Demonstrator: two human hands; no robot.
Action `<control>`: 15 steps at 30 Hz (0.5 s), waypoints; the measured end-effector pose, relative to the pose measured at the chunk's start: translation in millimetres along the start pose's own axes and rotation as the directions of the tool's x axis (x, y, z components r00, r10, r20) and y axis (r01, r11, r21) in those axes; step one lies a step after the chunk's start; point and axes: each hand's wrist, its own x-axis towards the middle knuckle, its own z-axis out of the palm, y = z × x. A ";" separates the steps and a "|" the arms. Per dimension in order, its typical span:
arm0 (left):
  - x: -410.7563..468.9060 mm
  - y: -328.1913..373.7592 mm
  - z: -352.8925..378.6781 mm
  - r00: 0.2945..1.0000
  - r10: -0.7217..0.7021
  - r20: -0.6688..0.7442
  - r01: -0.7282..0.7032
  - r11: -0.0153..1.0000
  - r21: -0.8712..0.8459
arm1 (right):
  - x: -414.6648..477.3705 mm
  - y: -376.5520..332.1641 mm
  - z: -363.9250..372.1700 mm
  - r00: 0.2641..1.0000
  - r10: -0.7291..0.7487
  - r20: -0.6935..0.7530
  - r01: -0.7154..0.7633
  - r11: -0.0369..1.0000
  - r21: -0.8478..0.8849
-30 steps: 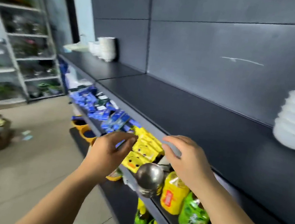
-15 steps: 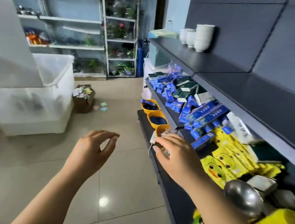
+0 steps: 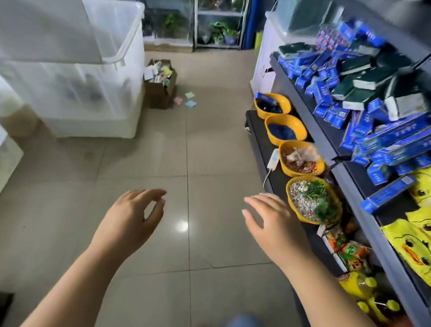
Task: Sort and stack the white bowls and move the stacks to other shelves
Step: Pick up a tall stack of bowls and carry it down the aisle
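Two hands empty, fingers relaxed: left hand, right hand. Four yellow bowls in row on low shelf.

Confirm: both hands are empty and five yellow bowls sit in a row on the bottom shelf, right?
Four, not five. The head view shows four yellow bowls in a row on the bottom shelf; the left hand and right hand are both empty.

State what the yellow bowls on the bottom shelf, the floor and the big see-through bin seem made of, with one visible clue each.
Yellow bowls: probably plastic; even bright colour, thin moulded rims.
Floor: likely glazed ceramic tile; grout lines, mirrored light spot.
Bin: translucent plastic; dark contents show dimly through milky walls.
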 end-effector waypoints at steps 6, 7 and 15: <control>30.9 -38.3 30.6 0.976 -0.185 0.117 0.185 0.983 0.012 | 25.6 17.6 51.3 0.989 0.063 0.133 -0.063 0.998 -0.001; 37.5 -41.9 34.7 0.969 -0.207 0.132 0.207 0.978 0.014 | 29.3 22.1 59.5 0.982 0.073 0.173 -0.074 0.997 0.002; 163.2 -64.3 70.6 0.930 -0.333 0.156 0.325 0.943 0.078 | 138.3 95.6 124.7 0.919 0.119 0.375 -0.156 0.985 0.070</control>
